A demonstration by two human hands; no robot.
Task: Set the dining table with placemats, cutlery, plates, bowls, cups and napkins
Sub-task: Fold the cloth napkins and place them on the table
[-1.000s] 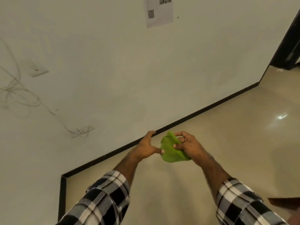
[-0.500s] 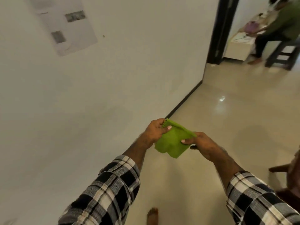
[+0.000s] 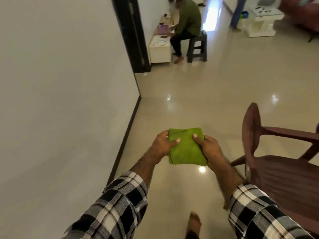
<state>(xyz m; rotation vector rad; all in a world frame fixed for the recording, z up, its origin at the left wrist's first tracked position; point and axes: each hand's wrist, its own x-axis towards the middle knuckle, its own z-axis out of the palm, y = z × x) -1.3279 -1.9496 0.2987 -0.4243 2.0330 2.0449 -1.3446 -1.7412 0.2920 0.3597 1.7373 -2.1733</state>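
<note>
A green cloth napkin [image 3: 187, 149], folded into a flat square, is held level in front of me above the floor. My left hand [image 3: 163, 144] grips its left edge, thumb on top and fingers underneath. My right hand [image 3: 208, 145] grips its right edge the same way. No table, plates or cutlery show in this view.
A dark red plastic chair [image 3: 279, 163] stands close on my right. A white wall [image 3: 60, 100] runs along my left to a black door frame [image 3: 133, 35]. Farther ahead a person [image 3: 186, 23] sits on a dark stool [image 3: 197, 47] beside a low white cabinet [image 3: 159, 49]. My bare foot [image 3: 194, 223] is on the glossy floor.
The napkin went from crumpled to a flat folded square held by both hands. My view swung right from the wall to the hallway and the chair.
</note>
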